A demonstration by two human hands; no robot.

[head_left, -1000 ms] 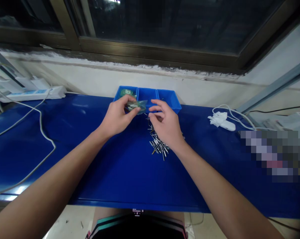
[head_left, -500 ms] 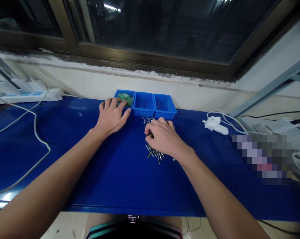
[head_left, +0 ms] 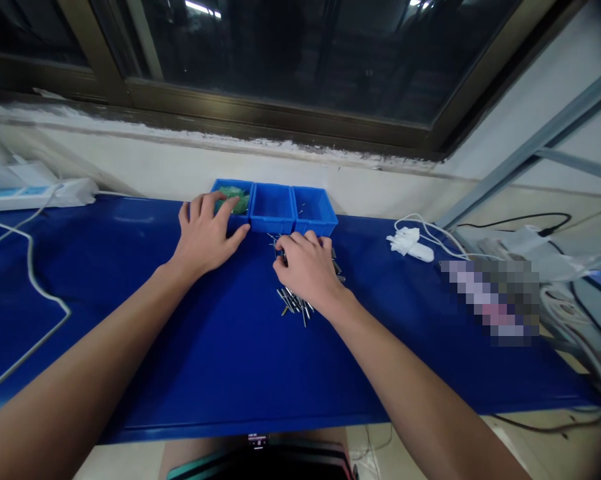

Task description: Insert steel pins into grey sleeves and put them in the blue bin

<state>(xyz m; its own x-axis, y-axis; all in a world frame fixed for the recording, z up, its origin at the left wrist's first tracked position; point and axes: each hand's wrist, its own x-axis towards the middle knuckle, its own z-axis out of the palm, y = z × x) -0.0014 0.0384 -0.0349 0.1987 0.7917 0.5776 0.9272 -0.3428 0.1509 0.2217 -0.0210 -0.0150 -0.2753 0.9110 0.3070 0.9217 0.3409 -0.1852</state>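
Observation:
My left hand (head_left: 205, 233) is open, its fingers spread over the near left corner of a blue bin (head_left: 252, 202). Inside that bin lie crumpled-looking green pieces (head_left: 238, 200), too blurred to name. My right hand (head_left: 308, 267) is curled palm down over a pile of slim, shiny metal pins or screws (head_left: 295, 303) on the table. Its thumb and fingers are bent together among them; what they hold, if anything, is hidden. One brass-coloured piece (head_left: 284, 311) lies at the pile's near edge.
A middle blue bin (head_left: 273, 223) and a right blue bin (head_left: 316, 225) with a few thin pieces stand beside the left one, near the wall. A white plastic-wrapped item (head_left: 410, 245) and cables lie right; a power strip (head_left: 40, 195) and white cable (head_left: 33, 273) lie left.
The view has shifted, so the scene sits further left. My left hand stays at the left bin; my right hand stays curled over the metal pile, its fingers slightly rearranged.

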